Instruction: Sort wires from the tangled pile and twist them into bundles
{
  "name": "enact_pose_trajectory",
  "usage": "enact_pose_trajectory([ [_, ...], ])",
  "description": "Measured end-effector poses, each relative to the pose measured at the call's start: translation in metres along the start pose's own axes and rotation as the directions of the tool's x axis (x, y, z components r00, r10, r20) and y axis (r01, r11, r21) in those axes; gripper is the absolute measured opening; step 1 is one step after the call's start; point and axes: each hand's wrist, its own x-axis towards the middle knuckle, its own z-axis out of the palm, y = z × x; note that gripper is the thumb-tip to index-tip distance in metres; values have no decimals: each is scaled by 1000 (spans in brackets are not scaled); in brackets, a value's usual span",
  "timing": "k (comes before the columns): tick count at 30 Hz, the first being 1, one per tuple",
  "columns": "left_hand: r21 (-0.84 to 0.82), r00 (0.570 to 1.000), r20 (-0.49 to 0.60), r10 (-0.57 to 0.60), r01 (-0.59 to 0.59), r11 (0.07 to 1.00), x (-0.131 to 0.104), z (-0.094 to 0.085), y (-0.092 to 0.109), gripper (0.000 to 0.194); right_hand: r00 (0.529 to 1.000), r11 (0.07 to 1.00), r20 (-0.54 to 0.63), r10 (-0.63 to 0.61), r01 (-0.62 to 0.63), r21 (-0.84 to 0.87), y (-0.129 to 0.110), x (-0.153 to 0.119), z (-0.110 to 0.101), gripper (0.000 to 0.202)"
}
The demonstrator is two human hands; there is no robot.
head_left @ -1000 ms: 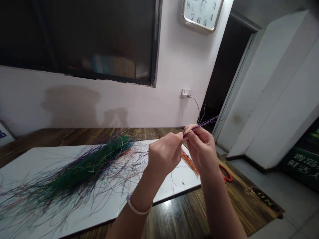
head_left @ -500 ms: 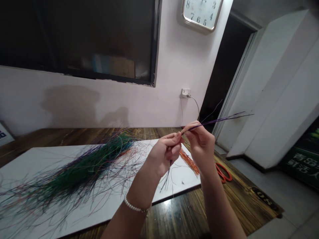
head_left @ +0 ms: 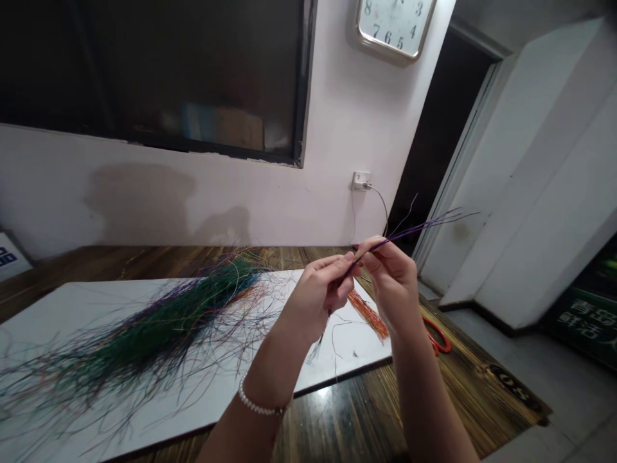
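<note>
Both hands are raised over the right part of a white board, fingertips close together. My left hand (head_left: pixel 324 286), with a beaded bracelet on its wrist, is closed around a thin bundle of purple wires (head_left: pixel 409 231), whose lower ends hang below the palm. My right hand (head_left: pixel 391 273) pinches the same bundle a little farther along; the loose ends fan out to the upper right. Beneath and behind the hands lies a small bunch of orange wires (head_left: pixel 369 315). To the left, a large tangled heap of green, purple and other coloured wires (head_left: pixel 159 328) spreads over the board.
The white board (head_left: pixel 72 302) rests on a dark wooden table (head_left: pixel 347 421). Red-handled scissors (head_left: pixel 439 337) lie right of my right forearm, partly hidden. A wall socket (head_left: pixel 361 181) with a plugged-in cable is behind, below a clock (head_left: pixel 396 26). The table's right edge borders a tiled floor.
The purple wires' free ends have shifted slightly left, and the fingertips have parted a little, showing more of the bundle between them. The camera view has moved slightly.
</note>
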Motion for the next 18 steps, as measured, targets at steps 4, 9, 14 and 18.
enact_pose_trajectory([
  [4, -161, 962, 135, -236, 256, 953, 0, -4, 5, 28, 998, 993, 65, -22, 14, 118, -1, 0, -1, 13],
  [9, -4, 995, 62, -73, 73, 997, -2, 4, 1, 29, 1000, 992, 30, -4, 0, 130, 0, 2, -1, 9],
  [14, 495, 873, -166, 458, -328, 804, -7, 12, -4, 24, 989, 992, -129, 68, -53, 114, 3, 1, 1, 5],
  [18, 771, 765, -62, 641, -371, 517, -8, 10, -8, 18, 977, 991, -183, 106, -88, 104, 2, 1, 1, 4],
])
